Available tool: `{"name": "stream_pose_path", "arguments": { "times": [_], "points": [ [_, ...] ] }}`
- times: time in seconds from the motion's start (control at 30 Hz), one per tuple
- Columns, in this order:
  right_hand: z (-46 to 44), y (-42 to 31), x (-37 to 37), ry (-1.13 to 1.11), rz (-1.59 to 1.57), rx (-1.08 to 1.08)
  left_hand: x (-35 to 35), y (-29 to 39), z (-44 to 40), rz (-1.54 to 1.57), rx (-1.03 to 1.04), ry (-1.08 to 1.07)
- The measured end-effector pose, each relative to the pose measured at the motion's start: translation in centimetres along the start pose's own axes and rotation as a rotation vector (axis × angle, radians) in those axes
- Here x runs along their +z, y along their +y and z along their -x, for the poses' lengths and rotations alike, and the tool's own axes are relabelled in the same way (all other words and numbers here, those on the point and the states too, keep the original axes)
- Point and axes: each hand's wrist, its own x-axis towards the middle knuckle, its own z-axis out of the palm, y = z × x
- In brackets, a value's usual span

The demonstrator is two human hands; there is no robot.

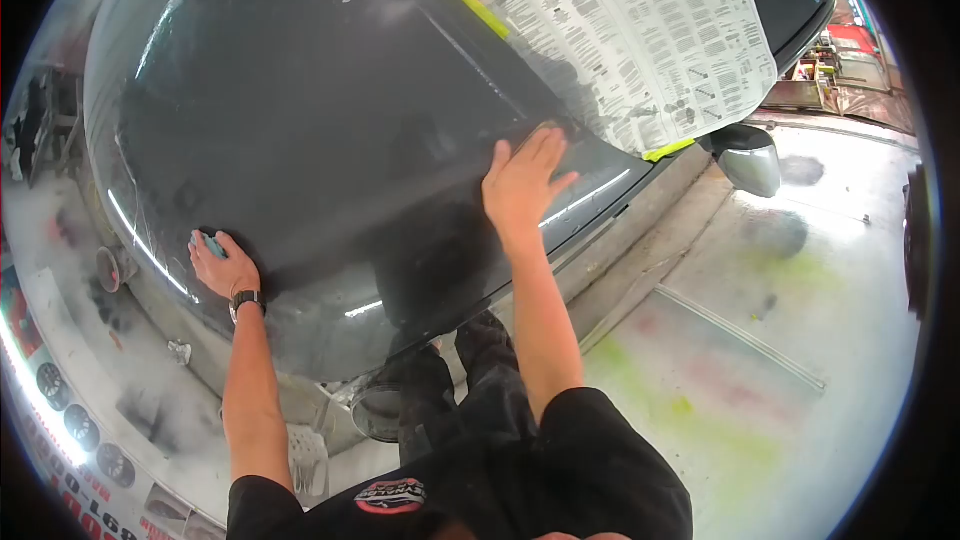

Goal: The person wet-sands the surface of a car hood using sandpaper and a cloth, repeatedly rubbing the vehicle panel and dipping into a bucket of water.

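Observation:
A dark grey car hood [300, 120] with a dull, wet-looking surface fills the middle of the view. My left hand [225, 265], with a watch on the wrist, rests near the hood's left front edge, its fingers closed round a small blue-green block [213, 246]. Farther right, my right hand [525, 185] lies on the hood close to the papered area, slightly blurred, with its fingers stretched and the thumb apart. Something thin and brownish shows at its fingertips, too small to make out.
Newspaper [640, 30] held by yellow-green tape [470, 0] covers the windshield area. A side mirror [750, 160] juts out at the right. A bucket [377, 412] stands by my legs, beside a white basket [308, 460]. Shelves with items [825, 70] are at the upper right.

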Motion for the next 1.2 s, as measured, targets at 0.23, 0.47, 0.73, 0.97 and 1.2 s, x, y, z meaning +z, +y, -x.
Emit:
{"name": "stream_pose_path", "arguments": {
  "times": [0.23, 0.47, 0.73, 0.97, 1.2],
  "points": [
    [-2.1, 1.4, 0.2, 0.008, -0.009, 0.02, -0.1, -0.1, 0.2, 0.027, 0.017, 0.014],
    [-3.8, -2.7, 2.6, 0.088, -0.041, -0.053, -0.2, 0.4, 0.1, 0.021, 0.004, 0.024],
    [-2.6, -10.4, 3.7, 0.021, -0.063, -0.107, -0.7, 1.0, 0.1, 0.01, -0.001, 0.038],
    [-1.4, -11.8, 3.7, 0.086, -0.188, -0.223, -0.6, 0.5, 0.0, 0.019, 0.02, -0.013],
    [2.0, -8.3, 2.6, -0.007, -0.178, -0.281, -0.6, 0.5, 0.0, 0.022, 0.003, -0.052]
  ]
}}
